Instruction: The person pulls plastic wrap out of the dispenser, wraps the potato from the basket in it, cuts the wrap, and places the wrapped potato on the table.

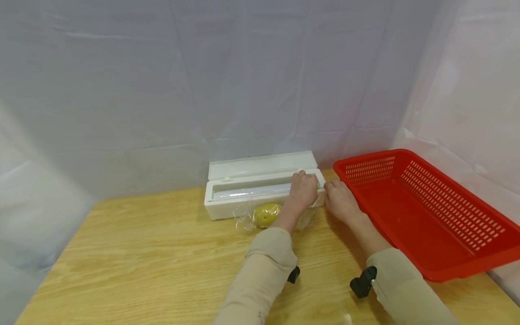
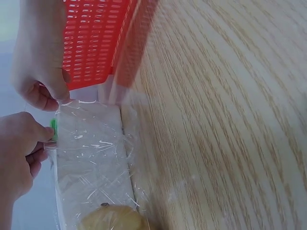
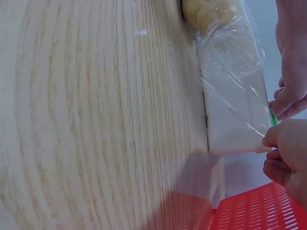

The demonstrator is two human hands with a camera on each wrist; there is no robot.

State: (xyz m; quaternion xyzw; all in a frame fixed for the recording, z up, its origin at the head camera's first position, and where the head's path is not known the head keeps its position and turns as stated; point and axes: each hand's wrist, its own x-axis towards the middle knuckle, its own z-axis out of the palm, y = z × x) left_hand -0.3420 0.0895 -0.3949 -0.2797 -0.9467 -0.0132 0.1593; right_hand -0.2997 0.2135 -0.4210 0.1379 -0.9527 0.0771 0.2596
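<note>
A long white cling film box (image 1: 227,210) lies with its lid (image 1: 262,165) tipped back, a roll of film (image 1: 252,191) inside. Clear cling film (image 2: 91,143) hangs down the box's front and over a yellow, potato-like round item (image 1: 266,215) on the table. My left hand (image 1: 304,189) reaches across the box's right end, pinching a small green slider (image 2: 53,128) at its front edge. Right beside it, my right hand (image 1: 340,201) pinches the film's edge at the box's right corner, as the right wrist view shows, with the thumb (image 3: 271,136) over the film.
A large red perforated basket (image 1: 406,221) stands to the right, its near-left rim close beside my right forearm. The wooden table (image 1: 142,253) extends to the left and front. White sheeting (image 1: 243,81) hangs behind the table.
</note>
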